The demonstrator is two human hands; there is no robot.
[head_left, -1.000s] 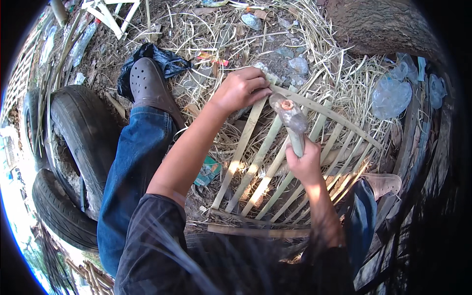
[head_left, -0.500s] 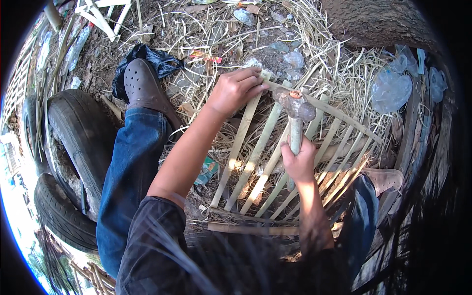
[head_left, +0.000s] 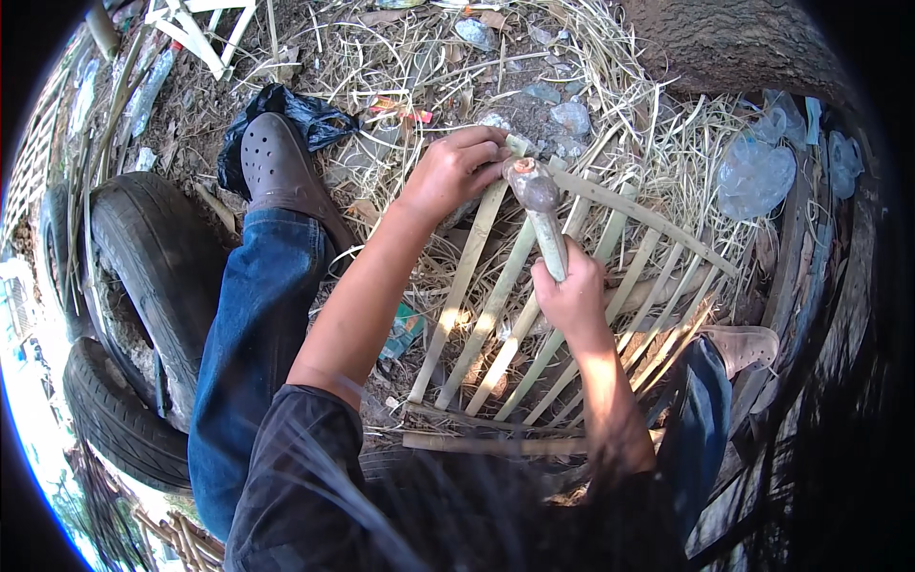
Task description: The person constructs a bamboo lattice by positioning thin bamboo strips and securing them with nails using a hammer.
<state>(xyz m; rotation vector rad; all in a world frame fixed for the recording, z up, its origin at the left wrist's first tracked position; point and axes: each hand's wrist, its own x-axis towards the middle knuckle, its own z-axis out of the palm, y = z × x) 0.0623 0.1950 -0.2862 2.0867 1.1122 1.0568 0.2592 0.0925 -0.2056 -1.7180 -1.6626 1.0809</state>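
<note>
The right hand [head_left: 572,297] was wrapped tight around the handle of a hammer [head_left: 539,212], its head raised just over the top corner of the bamboo frame [head_left: 534,315]. The left hand [head_left: 456,172] was pinched shut on that top corner, fingers curled around the end of a slat, right beside the hammer head. The frame lay tilted across straw [head_left: 658,133] between the person's legs. A brown clog [head_left: 278,167] rested on the ground to the left, near two old tyres [head_left: 143,286].

Outdoor dirt ground w/ straw [head_left: 658,143], old tyres [head_left: 152,257] left, sunlit
</note>
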